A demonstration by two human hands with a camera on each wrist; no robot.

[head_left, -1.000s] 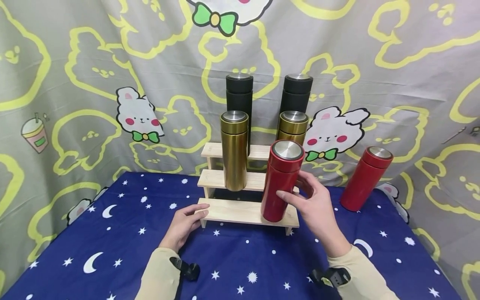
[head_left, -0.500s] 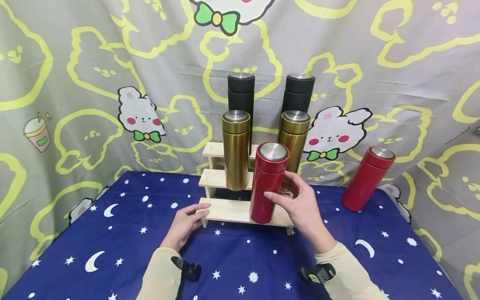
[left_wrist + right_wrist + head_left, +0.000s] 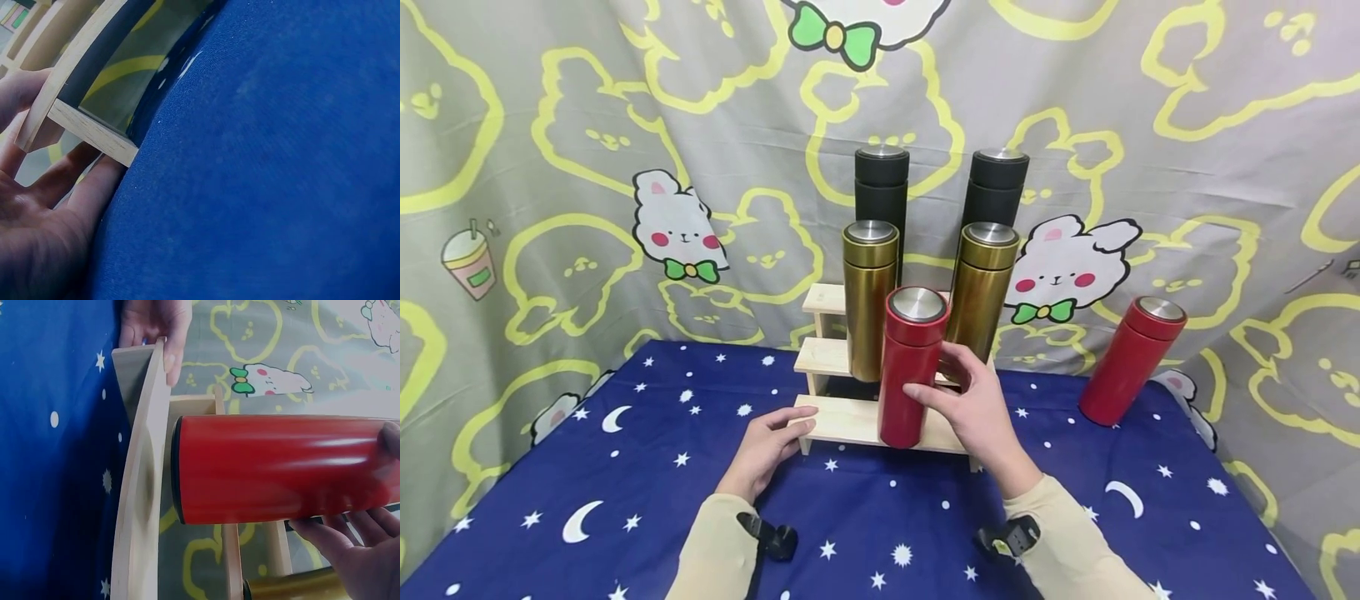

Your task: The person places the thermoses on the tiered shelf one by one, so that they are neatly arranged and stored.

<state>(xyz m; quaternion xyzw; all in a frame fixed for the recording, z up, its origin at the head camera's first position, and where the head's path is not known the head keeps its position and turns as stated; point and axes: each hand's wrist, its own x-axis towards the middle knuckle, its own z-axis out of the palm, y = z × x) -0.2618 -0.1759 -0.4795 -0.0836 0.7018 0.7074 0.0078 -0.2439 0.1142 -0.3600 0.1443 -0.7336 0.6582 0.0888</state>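
Observation:
My right hand [image 3: 973,408] grips a red vacuum flask [image 3: 912,375] with a silver lid, thumb in front and fingers behind. The flask is upright over the middle of the lowest step of a tiered wooden stand [image 3: 838,419]. In the right wrist view, its dark base [image 3: 177,469] is very close to the board; contact cannot be told. My left hand [image 3: 766,450] holds the left end of that step. In the left wrist view, the thumb lies over the board [image 3: 62,75] and the fingers are by the leg [image 3: 94,133].
Two gold flasks, a left one [image 3: 870,308] and a right one [image 3: 981,292], stand on the middle step. Two black flasks, left [image 3: 882,187] and right [image 3: 997,187], stand behind on the top step. Another red flask [image 3: 1127,367] stands on the blue starry cloth [image 3: 647,467] at right.
My right hand has carried the red flask leftward along the lowest step, uncovering more of the right gold flask. The left hand has stayed at the stand's left end.

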